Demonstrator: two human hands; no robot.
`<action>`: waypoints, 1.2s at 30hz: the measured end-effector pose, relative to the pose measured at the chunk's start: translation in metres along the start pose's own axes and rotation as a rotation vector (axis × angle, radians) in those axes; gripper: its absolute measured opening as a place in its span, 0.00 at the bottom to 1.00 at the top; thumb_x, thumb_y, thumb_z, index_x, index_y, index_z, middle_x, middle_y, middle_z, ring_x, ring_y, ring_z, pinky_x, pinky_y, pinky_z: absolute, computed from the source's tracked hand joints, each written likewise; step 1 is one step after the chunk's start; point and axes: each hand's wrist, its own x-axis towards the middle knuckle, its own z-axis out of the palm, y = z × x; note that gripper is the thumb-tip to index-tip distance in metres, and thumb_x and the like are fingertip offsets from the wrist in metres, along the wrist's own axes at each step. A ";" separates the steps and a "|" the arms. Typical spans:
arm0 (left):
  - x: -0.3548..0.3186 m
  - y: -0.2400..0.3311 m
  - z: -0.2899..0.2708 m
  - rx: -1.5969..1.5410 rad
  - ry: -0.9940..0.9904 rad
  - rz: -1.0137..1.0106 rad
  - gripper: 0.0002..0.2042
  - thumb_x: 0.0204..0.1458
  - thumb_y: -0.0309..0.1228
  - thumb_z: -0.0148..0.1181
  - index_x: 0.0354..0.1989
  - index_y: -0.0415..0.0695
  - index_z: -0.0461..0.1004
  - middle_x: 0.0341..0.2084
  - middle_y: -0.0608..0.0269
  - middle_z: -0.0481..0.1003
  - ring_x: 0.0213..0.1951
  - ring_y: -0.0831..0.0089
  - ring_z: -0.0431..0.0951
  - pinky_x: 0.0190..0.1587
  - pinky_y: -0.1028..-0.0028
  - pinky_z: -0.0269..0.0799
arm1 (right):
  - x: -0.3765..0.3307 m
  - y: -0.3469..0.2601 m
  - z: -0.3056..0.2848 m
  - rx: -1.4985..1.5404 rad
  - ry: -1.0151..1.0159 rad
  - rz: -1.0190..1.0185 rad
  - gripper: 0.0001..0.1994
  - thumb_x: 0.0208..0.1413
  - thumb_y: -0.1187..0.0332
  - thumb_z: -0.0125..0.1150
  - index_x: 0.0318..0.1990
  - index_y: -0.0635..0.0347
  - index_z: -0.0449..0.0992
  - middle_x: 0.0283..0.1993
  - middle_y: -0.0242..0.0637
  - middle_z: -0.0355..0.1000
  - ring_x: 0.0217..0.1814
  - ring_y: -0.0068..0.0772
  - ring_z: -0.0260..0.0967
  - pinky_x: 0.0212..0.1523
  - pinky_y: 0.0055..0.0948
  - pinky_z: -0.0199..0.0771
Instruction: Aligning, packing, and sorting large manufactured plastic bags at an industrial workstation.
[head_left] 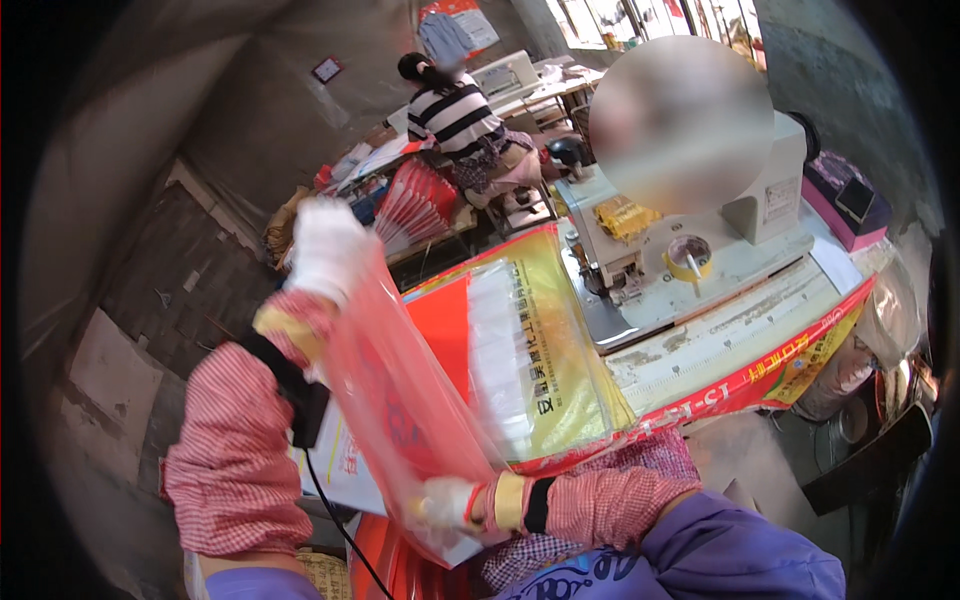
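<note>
A red translucent plastic sheet (395,385) stretches slantwise between my two gloved hands, partly blurred by motion. My left hand (328,245), in a white glove, is closed on its upper far end, raised to the left of the table. Lower down and nearer me, my right hand (445,503), also gloved, is closed on the near end of the sheet. Beneath and right of the sheet lies a stack of printed plastic sheets (535,350), yellow, clear and red, on the sewing table. The fingertips of both hands are partly lost in blur.
A white sewing machine (765,200) stands on the right of the table, with a tape roll (690,258) on its bed. At the far right is a pink and purple box (845,200). A person (460,125) in a striped top sits at another machine at the back.
</note>
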 end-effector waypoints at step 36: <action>0.115 0.112 0.015 -0.314 -0.295 0.166 0.18 0.57 0.31 0.42 0.57 0.46 0.63 0.35 0.48 0.77 0.39 0.52 0.78 0.41 0.58 0.72 | -0.181 0.059 -0.115 0.802 0.712 0.545 0.14 0.51 0.64 0.58 0.42 0.64 0.71 0.23 0.39 0.72 0.18 0.28 0.67 0.17 0.30 0.66</action>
